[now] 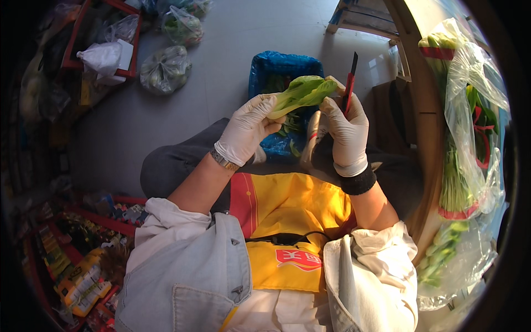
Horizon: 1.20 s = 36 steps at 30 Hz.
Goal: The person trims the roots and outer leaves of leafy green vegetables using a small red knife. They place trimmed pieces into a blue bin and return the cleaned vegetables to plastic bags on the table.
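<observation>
Both my hands wear pale thin gloves and are raised over a blue, plastic-lined bin [286, 60]. My left hand [251, 126] grips the pale stem end of a leafy green vegetable [300, 97], perhaps a small lettuce or bok choy. At its leaf tips, my right hand [346, 124] has fingers touching the green edge. That same hand holds a red utility knife [349, 89], its dark blade pointing up and away from the vegetable. Loose leaves and trimmings [288, 122] lie inside the bin, partly hidden behind the vegetable and my left hand.
Bundled greens in clear plastic [458, 178] line a wooden-edged stand [429, 137] on my right. On the floor at left sit bagged vegetables [166, 70] and a red-framed crate [132, 50]. Red-edged racks of packaged goods [83, 286] stand low at left. My shoe [310, 141] is beside the bin.
</observation>
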Motion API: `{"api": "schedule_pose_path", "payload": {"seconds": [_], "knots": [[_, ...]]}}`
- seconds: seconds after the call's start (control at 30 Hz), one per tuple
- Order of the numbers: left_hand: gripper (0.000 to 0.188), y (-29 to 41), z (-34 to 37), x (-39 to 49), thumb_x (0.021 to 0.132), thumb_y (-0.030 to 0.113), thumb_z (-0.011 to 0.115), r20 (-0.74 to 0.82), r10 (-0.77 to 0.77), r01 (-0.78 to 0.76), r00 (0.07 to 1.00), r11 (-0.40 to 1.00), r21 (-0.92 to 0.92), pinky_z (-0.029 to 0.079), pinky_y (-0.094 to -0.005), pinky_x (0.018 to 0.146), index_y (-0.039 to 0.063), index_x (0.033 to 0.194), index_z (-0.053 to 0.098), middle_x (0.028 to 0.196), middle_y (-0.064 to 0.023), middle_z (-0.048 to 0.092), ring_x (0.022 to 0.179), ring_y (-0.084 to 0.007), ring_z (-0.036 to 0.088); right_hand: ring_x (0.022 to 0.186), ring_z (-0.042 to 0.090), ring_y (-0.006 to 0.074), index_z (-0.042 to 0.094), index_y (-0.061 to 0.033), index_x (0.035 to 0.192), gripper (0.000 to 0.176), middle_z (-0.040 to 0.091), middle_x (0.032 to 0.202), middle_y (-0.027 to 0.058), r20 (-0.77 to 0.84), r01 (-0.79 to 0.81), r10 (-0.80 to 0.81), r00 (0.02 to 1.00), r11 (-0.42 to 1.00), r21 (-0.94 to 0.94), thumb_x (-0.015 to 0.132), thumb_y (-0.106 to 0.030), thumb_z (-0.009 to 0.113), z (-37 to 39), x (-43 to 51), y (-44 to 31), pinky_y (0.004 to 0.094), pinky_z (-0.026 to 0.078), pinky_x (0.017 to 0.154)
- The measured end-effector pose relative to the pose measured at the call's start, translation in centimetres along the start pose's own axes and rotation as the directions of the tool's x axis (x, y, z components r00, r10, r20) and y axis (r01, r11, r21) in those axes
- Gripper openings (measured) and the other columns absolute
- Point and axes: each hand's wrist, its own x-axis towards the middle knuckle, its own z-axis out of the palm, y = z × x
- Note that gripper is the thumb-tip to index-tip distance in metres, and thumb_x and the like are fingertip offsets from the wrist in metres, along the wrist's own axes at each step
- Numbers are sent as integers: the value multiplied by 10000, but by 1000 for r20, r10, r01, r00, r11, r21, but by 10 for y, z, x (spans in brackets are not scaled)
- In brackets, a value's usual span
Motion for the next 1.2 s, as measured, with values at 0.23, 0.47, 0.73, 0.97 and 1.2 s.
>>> {"api": "schedule_pose_path", "payload": {"seconds": [0.23, 0.47, 0.73, 0.97, 1.2], "knots": [[279, -3, -4, 0, 1019, 332, 636, -20, -87, 88, 996, 995, 45, 581, -293, 760, 87, 1153, 643, 1109, -90, 685, 902, -186, 695, 930, 626, 120, 640, -1, 1167, 183, 668, 1018, 42, -14, 43, -42, 999, 999, 21, 987, -33, 641, -3, 2, 6, 259, 505, 909], [293, 3, 6, -4, 1047, 269, 582, 37, -117, 111, 992, 987, 118, 585, -322, 854, 69, 1258, 553, 1214, -118, 636, 1035, -236, 694, 777, 575, 30, 615, -44, 1160, 142, 652, 973, 6, -66, 107, -109, 992, 993, -44, 1020, -62, 596, -1, 3, 9, 158, 437, 652], [284, -2, 8, -2, 984, 13, 633, 45, 15, -25, 999, 973, 231, 505, -375, 1070, 49, 1247, 532, 1265, -121, 594, 1196, -233, 626, 989, 600, 107, 590, -26, 1230, 238, 646, 1112, 35, 1, -31, 31, 1000, 999, 8, 995, -35, 623, -2, 1, 5, 243, 471, 962], [421, -4, 10, -5, 885, -21, 744, 74, 212, -224, 975, 894, 388, 508, -326, 1031, 31, 1259, 557, 1225, -93, 608, 1144, -194, 625, 1033, 621, 111, 547, -9, 1310, 398, 652, 1171, 48, 140, -108, 108, 984, 994, -7, 953, -90, 706, 0, -1, 6, 258, 500, 963], [620, -3, 13, -9, 777, -6, 848, 161, 278, -309, 947, 654, 691, 507, -326, 1024, 18, 1323, 557, 1233, -69, 558, 1148, -176, 599, 984, 604, 74, 563, 12, 1286, 376, 663, 1124, 25, 152, -201, 188, 970, 977, 73, 962, -109, 712, -2, 0, 6, 215, 490, 907]]}}
